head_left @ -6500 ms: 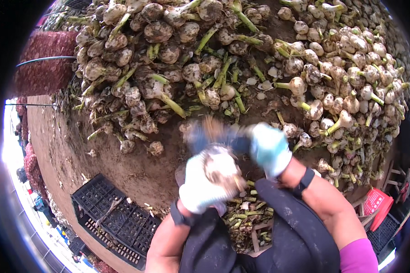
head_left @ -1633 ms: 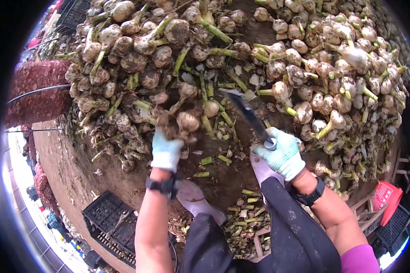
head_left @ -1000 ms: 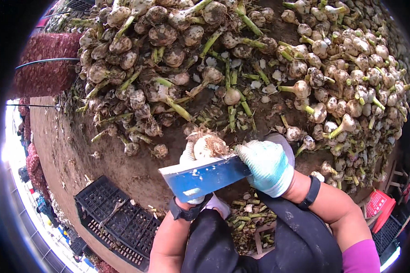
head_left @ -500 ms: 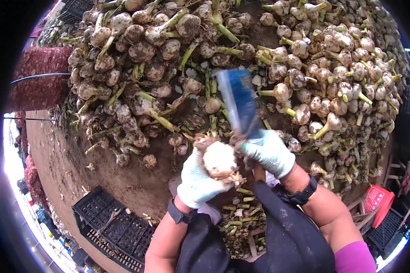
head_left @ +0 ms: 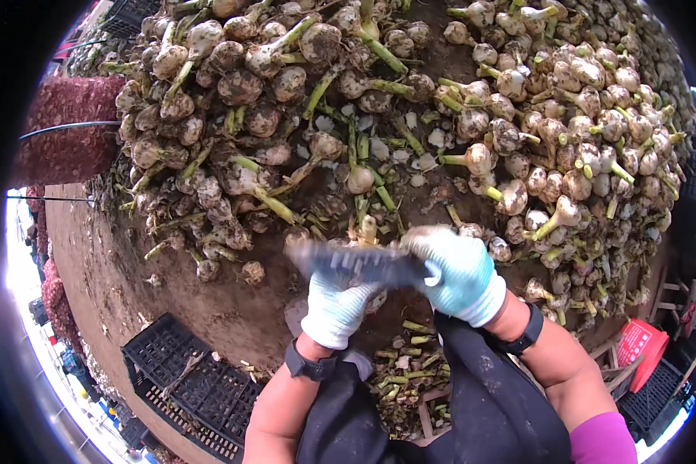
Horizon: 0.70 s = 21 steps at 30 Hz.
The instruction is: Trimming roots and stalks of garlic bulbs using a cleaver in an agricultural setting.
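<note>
My left hand [head_left: 335, 308], in a pale knitted glove, is closed round a garlic bulb low in front of me. A short stub of the bulb's stem [head_left: 367, 230] shows above the blade; most of the bulb is hidden. In my right hand [head_left: 458, 272], gloved in white and light blue, is a broad-bladed cleaver [head_left: 348, 264]. Its dark blue blade, smeared by motion, lies sideways across the bulb and in front of my left fingers. Whether the edge touches the bulb I cannot tell.
Heaped garlic with stems lies far left [head_left: 240, 87] and right [head_left: 580, 147]. Cut stem pieces [head_left: 406, 371] lie between my knees. A black plastic crate [head_left: 201, 387] is at lower left, a red net sack [head_left: 69, 131] beyond it, and a red bucket [head_left: 643, 348] at right.
The cleaver has swung from pointing away from me to lying leftward across the bulb. My right hand has turned with it. The bulb's white side is now covered, and its stem stub points up.
</note>
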Motion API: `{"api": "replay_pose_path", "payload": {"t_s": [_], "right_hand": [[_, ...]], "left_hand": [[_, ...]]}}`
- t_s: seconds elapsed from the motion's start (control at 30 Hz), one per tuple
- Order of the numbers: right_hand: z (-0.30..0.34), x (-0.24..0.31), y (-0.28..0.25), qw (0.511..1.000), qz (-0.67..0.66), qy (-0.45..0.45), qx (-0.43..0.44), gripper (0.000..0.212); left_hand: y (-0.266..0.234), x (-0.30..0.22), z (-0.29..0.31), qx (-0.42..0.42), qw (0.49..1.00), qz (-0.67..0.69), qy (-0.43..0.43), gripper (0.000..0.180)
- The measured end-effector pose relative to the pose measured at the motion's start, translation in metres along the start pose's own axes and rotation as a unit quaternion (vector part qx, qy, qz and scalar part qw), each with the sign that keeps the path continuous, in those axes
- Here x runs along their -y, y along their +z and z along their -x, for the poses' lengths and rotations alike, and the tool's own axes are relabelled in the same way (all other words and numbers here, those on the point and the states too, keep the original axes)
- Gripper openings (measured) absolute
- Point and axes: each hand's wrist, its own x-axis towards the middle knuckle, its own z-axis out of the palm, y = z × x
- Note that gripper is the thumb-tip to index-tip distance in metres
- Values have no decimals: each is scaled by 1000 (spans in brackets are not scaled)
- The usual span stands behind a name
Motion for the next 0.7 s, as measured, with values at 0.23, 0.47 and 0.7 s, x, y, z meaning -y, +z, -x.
{"api": "replay_pose_path", "payload": {"t_s": [0.23,0.47,0.7], "right_hand": [[19,-63,1,948,25,315,-33,22],[-4,-56,-2,932,-90,344,-69,31],[-27,-52,2,937,-82,337,-39,31]], "left_hand": [[-6,-35,-24,-43,996,24,-74,50],[-7,-60,-123,-111,856,-472,180,41],[-46,4,-179,-69,835,-543,-44,39]]}}
